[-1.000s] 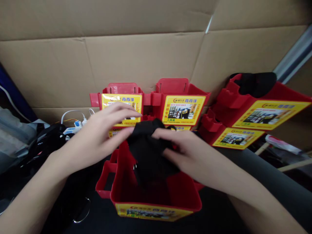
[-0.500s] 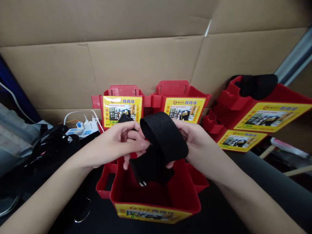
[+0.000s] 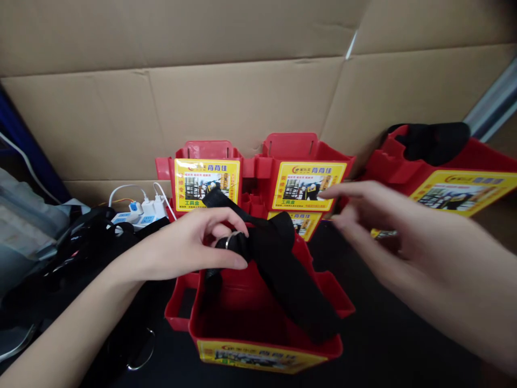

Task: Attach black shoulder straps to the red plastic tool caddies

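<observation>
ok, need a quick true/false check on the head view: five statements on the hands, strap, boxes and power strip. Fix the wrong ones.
1. The left hand grips the black webbing strap. True.
2. The right hand grips the strap too. False: it is open and apart from the strap.
3. The front red tool box has a yellow label on its near side. True.
4. The white power strip has nothing plugged in. False: plugs are in it.
5. Cardboard stands behind the boxes. True.

The left hand is curled in a pinch; the right hand hangs apart, fingers parted.
</observation>
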Demonstrator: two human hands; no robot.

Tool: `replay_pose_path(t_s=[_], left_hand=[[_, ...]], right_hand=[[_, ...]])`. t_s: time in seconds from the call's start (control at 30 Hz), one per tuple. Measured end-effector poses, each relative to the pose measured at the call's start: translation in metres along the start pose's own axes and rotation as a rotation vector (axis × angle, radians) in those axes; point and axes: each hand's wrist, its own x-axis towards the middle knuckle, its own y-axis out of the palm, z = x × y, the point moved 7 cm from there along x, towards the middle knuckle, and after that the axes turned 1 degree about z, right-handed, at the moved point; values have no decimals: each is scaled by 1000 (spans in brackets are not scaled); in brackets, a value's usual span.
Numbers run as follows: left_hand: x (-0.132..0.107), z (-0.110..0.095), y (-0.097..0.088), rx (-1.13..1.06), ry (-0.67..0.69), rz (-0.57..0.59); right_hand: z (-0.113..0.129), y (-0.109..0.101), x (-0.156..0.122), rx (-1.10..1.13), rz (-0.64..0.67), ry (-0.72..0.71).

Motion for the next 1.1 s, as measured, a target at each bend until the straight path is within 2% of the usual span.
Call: replay_pose_path(t_s=[0.03,0.07,0.13,0.2,0.33,0.47,0.57,0.77,0.87,0.97,1.1], left_hand=[[0,0,3,44,6,14],[1,-1,5,67,22,17],[2,-4,7,49,77,5],[4,-5,8,-7,125,-1],[6,-3,7,-111,158,31],[6,-4,5,-129,190,55],[5,-2,6,-116,162,70],[5,0,2,-146,95,-91],[6,0,6,-176,76,-130],[6,-1,8,-180,90,-154],[6,1,6,-181,88,-179]], right_hand=[[10,-3,-2,-58,-48,-59],[21,1,-4,-93,-21,-131],[42,22,-7,-70,157,-291],[50,43,-8,-20,301,-350],[36,55,1,53,281,-265],[28,59,4,115,317,-237],[27,59,6,158,331,-197],[26,59,9,232,313,-94],[25,64,8,253,348,-52],[24,68,8,238,349,-66],[24,66,10,189,284,-136]])
